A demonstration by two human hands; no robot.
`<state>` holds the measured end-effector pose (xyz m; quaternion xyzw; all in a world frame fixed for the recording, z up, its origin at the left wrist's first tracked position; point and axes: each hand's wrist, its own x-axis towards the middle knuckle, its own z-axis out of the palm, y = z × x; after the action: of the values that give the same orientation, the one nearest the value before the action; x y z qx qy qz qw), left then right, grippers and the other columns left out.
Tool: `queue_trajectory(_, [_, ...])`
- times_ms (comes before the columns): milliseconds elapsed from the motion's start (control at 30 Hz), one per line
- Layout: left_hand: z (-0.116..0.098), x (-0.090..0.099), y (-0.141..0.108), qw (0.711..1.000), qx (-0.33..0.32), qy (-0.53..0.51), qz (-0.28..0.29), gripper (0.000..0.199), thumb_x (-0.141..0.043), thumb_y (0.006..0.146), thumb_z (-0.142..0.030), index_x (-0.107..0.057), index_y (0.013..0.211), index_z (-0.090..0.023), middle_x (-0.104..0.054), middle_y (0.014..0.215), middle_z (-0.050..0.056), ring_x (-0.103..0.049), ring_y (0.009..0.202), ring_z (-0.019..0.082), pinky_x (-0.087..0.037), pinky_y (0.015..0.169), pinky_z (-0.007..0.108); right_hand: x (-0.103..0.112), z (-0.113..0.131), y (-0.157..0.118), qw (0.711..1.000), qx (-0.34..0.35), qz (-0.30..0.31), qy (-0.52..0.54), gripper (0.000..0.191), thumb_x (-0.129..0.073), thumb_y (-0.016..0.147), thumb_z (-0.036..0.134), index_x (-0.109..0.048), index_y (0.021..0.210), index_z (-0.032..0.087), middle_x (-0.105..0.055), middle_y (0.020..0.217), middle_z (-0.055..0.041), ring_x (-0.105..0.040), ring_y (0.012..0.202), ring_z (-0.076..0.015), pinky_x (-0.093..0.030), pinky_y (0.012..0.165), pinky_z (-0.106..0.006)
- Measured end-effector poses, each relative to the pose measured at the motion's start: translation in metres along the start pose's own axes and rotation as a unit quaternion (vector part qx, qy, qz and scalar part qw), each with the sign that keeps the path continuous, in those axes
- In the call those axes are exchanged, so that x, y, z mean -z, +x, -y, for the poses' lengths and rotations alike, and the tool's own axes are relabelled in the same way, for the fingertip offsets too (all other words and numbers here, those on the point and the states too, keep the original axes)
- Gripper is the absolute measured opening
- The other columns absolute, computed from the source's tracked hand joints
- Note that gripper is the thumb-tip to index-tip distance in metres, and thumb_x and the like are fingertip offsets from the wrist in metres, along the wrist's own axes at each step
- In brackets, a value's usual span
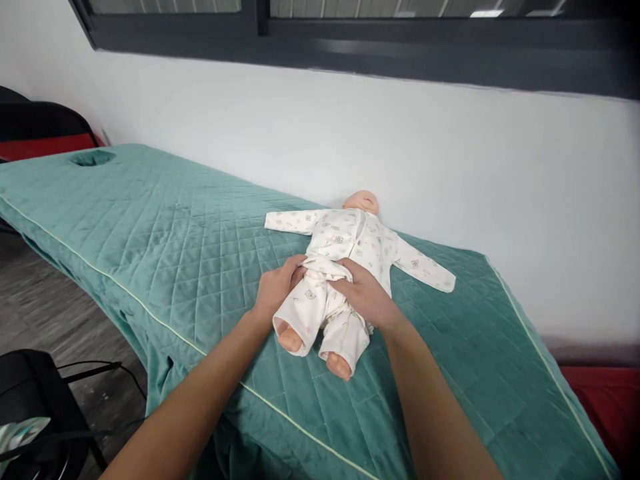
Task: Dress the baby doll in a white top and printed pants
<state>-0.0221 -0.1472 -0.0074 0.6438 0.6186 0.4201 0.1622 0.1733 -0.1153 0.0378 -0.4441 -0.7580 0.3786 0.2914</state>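
Note:
A baby doll (361, 200) lies on its back on the green quilted cover, head toward the wall and feet toward me. It wears a white printed long-sleeved top (333, 230) and matching trousers (305, 303); the bare feet show at the cuffs. At the doll's waist, my left hand (283, 283) is closed on the trousers' waistband at the left side, its fingertips partly hidden. My right hand (363, 290) pinches the bunched waistband on the other side, thumb on top. Both sleeves are spread outward, and no doll hands show at their ends.
The green quilted cover (200, 233) drapes a long massage bed with a face hole (93, 158) at the far left. A white wall (475, 173) runs along the back below a dark window frame (400, 50). Black chairs (30, 380) stand at the left.

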Motion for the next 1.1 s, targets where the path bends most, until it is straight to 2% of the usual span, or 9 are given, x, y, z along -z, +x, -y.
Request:
queue_trajectory(100, [0.003,0.0,-0.005,0.996,-0.023,0.092,-0.007,0.031,-0.045,0.1,-0.036,-0.062,0.123,-0.023,-0.075,0.097,0.006,-0.069,0.086,0.022,-0.046,0.075,0.031,0.0,-0.001,0.001,1.0,-0.003,-0.014,0.005,0.026,-0.054,0.092,0.038,-0.063,0.109,0.021,-0.069,0.113,-0.0039,-0.061,0.11,-0.0247,-0.044,0.097,-0.038])
queue_trajectory(233, [0.006,0.0,-0.007,0.986,-0.055,0.152,-0.04,0.028,-0.05,0.097,-0.032,-0.062,0.119,-0.02,-0.075,0.094,0.008,-0.068,0.086,0.024,-0.044,0.075,0.032,-0.001,-0.001,0.001,1.0,-0.011,-0.025,0.006,0.028,-0.053,0.094,0.041,-0.063,0.11,0.021,-0.068,0.114,-0.0044,-0.061,0.112,-0.0252,-0.043,0.1,-0.04])
queue_trajectory(333, [0.008,0.001,-0.001,0.978,-0.126,0.163,-0.016,0.027,-0.053,0.095,-0.029,-0.062,0.119,-0.02,-0.075,0.095,0.006,-0.068,0.087,0.022,-0.045,0.075,0.031,-0.001,0.003,-0.001,1.0,-0.01,-0.001,0.019,0.032,-0.054,0.093,0.046,-0.063,0.113,0.022,-0.068,0.116,-0.004,-0.061,0.111,-0.0253,-0.045,0.099,-0.041])
queue_trajectory(400, [0.01,0.0,0.004,0.976,-0.154,0.151,-0.014,0.027,-0.053,0.095,-0.029,-0.061,0.119,-0.019,-0.075,0.096,0.006,-0.069,0.087,0.021,-0.046,0.075,0.03,0.0,0.007,-0.003,0.999,-0.013,0.032,0.025,0.039,-0.063,0.088,0.05,-0.061,0.118,0.024,-0.067,0.117,-0.0036,-0.061,0.11,-0.0258,-0.047,0.097,-0.04])
queue_trajectory(533, [0.016,-0.002,0.009,0.986,-0.113,0.114,-0.034,0.026,-0.047,0.097,-0.03,-0.061,0.118,-0.022,-0.075,0.098,0.006,-0.07,0.084,0.021,-0.048,0.073,0.03,0.002,0.012,-0.006,0.996,-0.038,0.077,0.006,0.06,-0.081,0.071,0.046,-0.058,0.124,0.026,-0.065,0.12,-0.0043,-0.06,0.109,-0.0276,-0.049,0.092,-0.04])
queue_trajectory(667, [0.018,0.0,0.004,0.991,-0.105,0.084,-0.025,0.033,-0.057,0.091,-0.028,-0.059,0.123,-0.024,-0.074,0.109,0.007,-0.07,0.094,0.024,-0.049,0.08,0.031,0.003,0.011,-0.006,0.997,-0.026,0.07,-0.002,0.041,-0.073,0.077,0.036,-0.06,0.114,0.024,-0.065,0.113,-0.0023,-0.061,0.101,-0.0241,-0.047,0.089,-0.037])
queue_trajectory(800, [0.016,0.0,0.0,0.994,-0.059,0.086,-0.03,0.031,-0.05,0.096,-0.032,-0.061,0.122,-0.021,-0.075,0.099,0.008,-0.07,0.086,0.023,-0.048,0.076,0.032,0.001,0.005,-0.004,1.0,0.013,0.026,0.01,0.018,-0.061,0.082,0.032,-0.06,0.097,0.021,-0.064,0.095,0.0015,-0.059,0.091,-0.0203,-0.045,0.083,-0.032])
queue_trajectory(1000, [0.02,-0.004,-0.007,0.993,-0.042,0.094,-0.058,0.033,-0.041,0.099,-0.038,-0.066,0.112,-0.022,-0.076,0.104,0.007,-0.071,0.09,0.023,-0.047,0.076,0.031,-0.002,0.0,0.0,0.999,0.028,-0.024,-0.006,0.013,-0.054,0.077,0.02,-0.058,0.089,0.021,-0.061,0.087,0.0029,-0.057,0.085,-0.0185,-0.042,0.079,-0.029])
queue_trajectory(1100, [0.019,-0.002,-0.015,0.996,-0.023,0.077,-0.036,0.031,-0.043,0.098,-0.038,-0.065,0.113,-0.023,-0.076,0.102,0.006,-0.071,0.089,0.023,-0.047,0.075,0.03,-0.002,0.0,0.0,0.999,0.03,-0.029,-0.024,0.012,-0.054,0.077,0.019,-0.057,0.088,0.021,-0.062,0.087,0.0026,-0.057,0.085,-0.0187,-0.041,0.079,-0.03])
